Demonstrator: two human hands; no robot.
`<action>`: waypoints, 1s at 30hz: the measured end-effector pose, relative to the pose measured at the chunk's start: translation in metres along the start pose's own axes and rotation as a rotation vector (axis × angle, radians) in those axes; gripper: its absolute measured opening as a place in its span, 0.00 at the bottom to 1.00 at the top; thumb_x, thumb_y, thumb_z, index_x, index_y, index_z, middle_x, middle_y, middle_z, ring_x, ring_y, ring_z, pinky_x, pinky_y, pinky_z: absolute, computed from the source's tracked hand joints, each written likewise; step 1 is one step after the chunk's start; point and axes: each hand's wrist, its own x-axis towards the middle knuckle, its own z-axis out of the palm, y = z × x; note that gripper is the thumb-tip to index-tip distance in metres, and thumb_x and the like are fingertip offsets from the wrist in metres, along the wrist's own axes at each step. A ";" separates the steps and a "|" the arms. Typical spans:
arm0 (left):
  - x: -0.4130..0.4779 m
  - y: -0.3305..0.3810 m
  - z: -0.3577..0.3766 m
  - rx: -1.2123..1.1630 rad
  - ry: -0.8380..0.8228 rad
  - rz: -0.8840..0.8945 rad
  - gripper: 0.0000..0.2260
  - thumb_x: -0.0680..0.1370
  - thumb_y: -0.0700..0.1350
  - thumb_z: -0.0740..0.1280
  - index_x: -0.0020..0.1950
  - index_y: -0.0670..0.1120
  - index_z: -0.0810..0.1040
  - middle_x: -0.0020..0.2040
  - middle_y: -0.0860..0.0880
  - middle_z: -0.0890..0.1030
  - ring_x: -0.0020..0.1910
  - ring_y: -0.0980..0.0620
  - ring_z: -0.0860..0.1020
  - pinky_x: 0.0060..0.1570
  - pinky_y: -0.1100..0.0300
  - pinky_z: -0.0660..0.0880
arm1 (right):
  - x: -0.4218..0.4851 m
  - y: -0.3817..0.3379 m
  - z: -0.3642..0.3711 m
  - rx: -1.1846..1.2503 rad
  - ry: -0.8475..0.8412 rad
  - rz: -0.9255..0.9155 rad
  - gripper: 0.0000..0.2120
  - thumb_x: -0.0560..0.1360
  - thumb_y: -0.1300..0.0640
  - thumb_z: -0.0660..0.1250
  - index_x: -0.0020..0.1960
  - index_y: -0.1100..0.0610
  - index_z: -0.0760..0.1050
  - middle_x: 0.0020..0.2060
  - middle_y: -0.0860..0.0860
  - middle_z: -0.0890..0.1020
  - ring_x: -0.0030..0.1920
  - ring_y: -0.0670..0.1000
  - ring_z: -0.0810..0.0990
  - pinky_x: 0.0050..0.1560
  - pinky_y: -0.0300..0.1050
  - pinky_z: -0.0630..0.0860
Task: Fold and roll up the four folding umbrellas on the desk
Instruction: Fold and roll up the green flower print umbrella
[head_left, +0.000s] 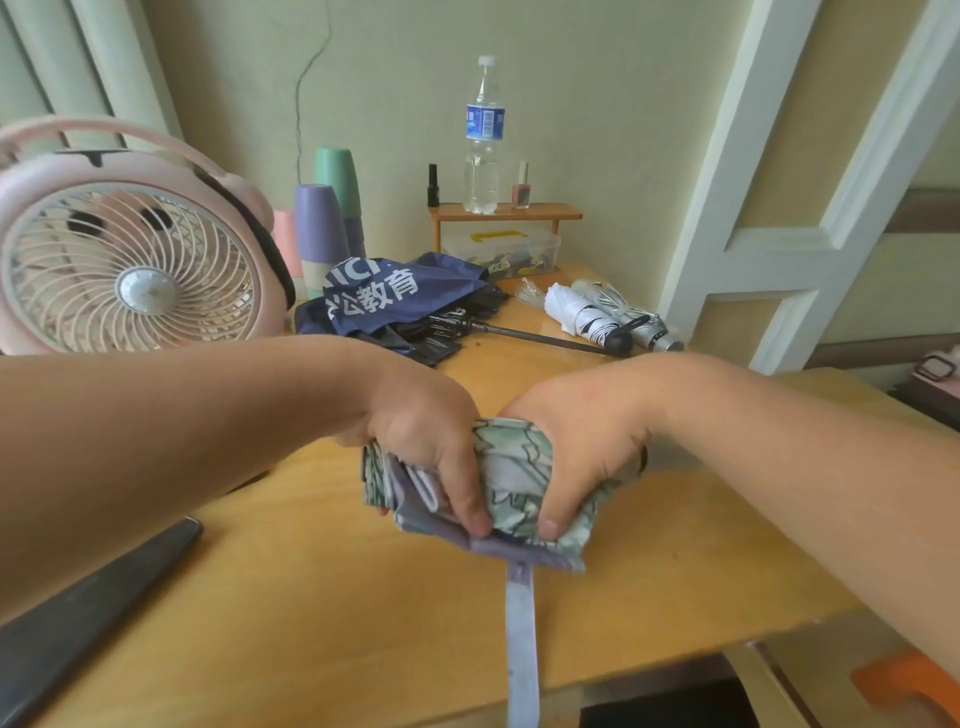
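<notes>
Being held as a short bundle low over the desk (311, 597) near its front edge, one green-patterned umbrella (514, 467) is gripped by both hands: its left end is clasped by the curled left hand (426, 441) and its right end by the curled right hand (587, 452), both thumbs pressed onto the fabric. Its single strap (522, 649) is draped over the front edge. One blue umbrella (400, 296) is seen unrolled toward the back edge, and two pale bundled umbrellas (587, 312) near the back right corner.
</notes>
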 end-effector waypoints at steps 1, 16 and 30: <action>0.001 -0.008 -0.005 -0.128 -0.096 0.007 0.20 0.70 0.51 0.80 0.58 0.44 0.85 0.52 0.41 0.86 0.45 0.44 0.83 0.53 0.44 0.83 | 0.001 -0.003 0.003 -0.022 0.077 -0.024 0.25 0.60 0.49 0.85 0.53 0.46 0.78 0.44 0.42 0.86 0.44 0.44 0.84 0.47 0.41 0.83; -0.008 0.023 0.035 0.779 0.741 0.110 0.10 0.73 0.45 0.66 0.52 0.51 0.70 0.38 0.52 0.75 0.34 0.49 0.75 0.30 0.58 0.68 | 0.008 0.039 0.001 0.643 -0.404 0.004 0.17 0.63 0.61 0.76 0.48 0.67 0.78 0.39 0.63 0.79 0.32 0.56 0.81 0.37 0.46 0.81; 0.046 -0.037 0.020 0.488 0.448 0.173 0.12 0.70 0.49 0.75 0.48 0.52 0.75 0.44 0.52 0.80 0.43 0.48 0.78 0.37 0.56 0.75 | 0.025 0.040 0.073 0.318 0.504 -0.182 0.22 0.75 0.58 0.64 0.64 0.39 0.77 0.56 0.38 0.82 0.59 0.42 0.79 0.64 0.48 0.76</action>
